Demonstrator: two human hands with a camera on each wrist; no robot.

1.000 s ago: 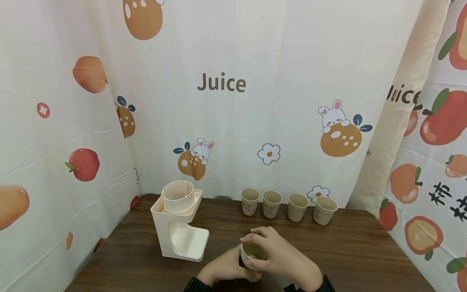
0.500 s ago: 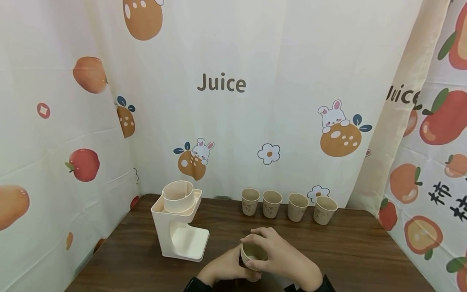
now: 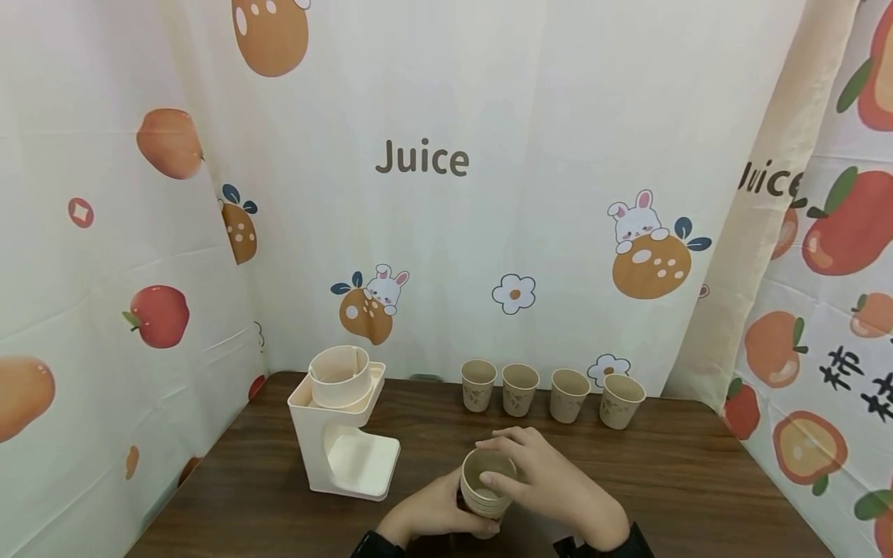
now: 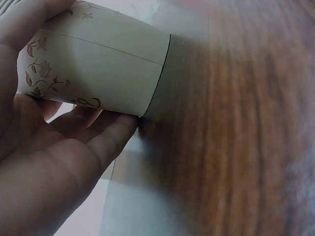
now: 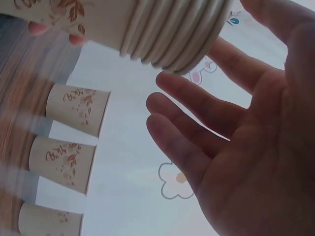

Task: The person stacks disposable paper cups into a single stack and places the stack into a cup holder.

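A stack of nested paper cups (image 3: 487, 502) with a brown floral print stands upright on the table, close to the person. My left hand (image 3: 438, 508) grips it low on its left side, thumb and fingers curled round the wall. At the rim on the right, my right hand (image 3: 551, 484) is spread, with its thumb over the mouth. In the right wrist view, several stacked rims (image 5: 172, 34) show beside the loosely extended fingers (image 5: 197, 101). Whether a fingertip touches the rim I cannot tell. In the left wrist view, the bottom cup's base (image 4: 152, 78) meets the wood.
Several single paper cups (image 3: 518, 391) stand upright in a row along the back of the dark wooden table (image 3: 670, 480). To the left is a cream dispenser-like stand (image 3: 314, 449) with a round cup-shaped top and flat base. Printed curtains (image 3: 446, 232) enclose the table.
My right hand has loosened from the top of the stack and shifted slightly right and up, so more of the rims shows. The left hand keeps its grip.
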